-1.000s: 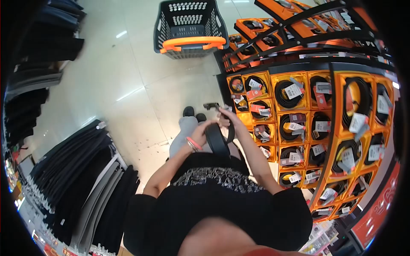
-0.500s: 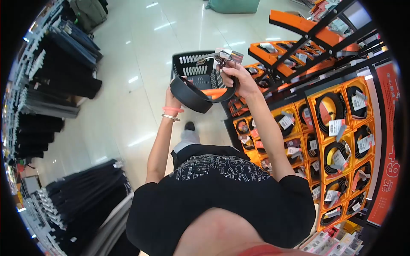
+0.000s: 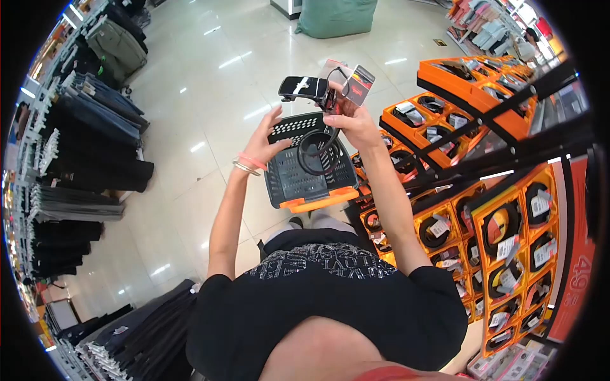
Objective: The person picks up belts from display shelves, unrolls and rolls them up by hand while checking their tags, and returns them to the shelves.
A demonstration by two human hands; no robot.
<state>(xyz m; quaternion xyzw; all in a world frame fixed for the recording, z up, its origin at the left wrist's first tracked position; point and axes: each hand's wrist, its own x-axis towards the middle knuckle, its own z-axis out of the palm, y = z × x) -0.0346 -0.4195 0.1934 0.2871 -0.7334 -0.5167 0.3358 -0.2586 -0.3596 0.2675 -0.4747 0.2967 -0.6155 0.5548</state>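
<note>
My right hand [image 3: 356,124] is closed on a black belt [image 3: 305,152] just below its shiny buckle [image 3: 305,87]. The rest of the belt hangs in a loose coil below that hand. Tags [image 3: 357,84] dangle beside the buckle, over the backs of my right fingers. To the left of the belt, my left hand [image 3: 264,141] is open with its fingers apart, holding nothing. Beneath both hands is a dark basket [image 3: 279,184] with an orange handle [image 3: 321,199].
Orange display boxes [image 3: 467,222] with coiled belts stand on the right, beside a black-framed rack [image 3: 470,124]. Dark trousers hang on racks [image 3: 95,165] at the left and lower left [image 3: 143,330]. A green sack [image 3: 337,18] lies on the floor ahead.
My left hand has let go of the belt and opened. The belt has dropped into a hanging coil under my right hand, and its buckle has swung toward the left. The basket appears closer.
</note>
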